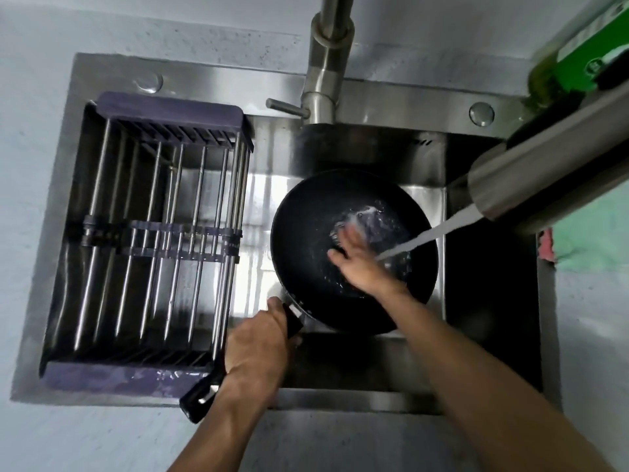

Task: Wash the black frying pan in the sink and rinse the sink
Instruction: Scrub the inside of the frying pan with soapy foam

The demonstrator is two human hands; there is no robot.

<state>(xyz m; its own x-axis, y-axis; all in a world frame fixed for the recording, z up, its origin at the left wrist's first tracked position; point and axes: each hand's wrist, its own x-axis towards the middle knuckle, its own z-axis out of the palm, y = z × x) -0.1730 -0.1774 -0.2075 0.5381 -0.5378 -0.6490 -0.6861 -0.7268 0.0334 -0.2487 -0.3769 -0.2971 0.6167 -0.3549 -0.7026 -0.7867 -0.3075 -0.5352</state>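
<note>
Your right hand [357, 264] blurs at the fingertips, so you cannot tell whether they hold anything against the frying pan [306, 233]. Your left hand [258, 338] hides the middle of the pan's handle [199, 398]. The faucet [328, 56] and the green bottle [592, 59] are cut off by the top and right edges.

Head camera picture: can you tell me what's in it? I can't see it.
A person's left hand grips the handle of a black frying pan in a steel sink, while the right hand rubs inside it under water running from the faucet. A purple drying rack sits on the left.
</note>
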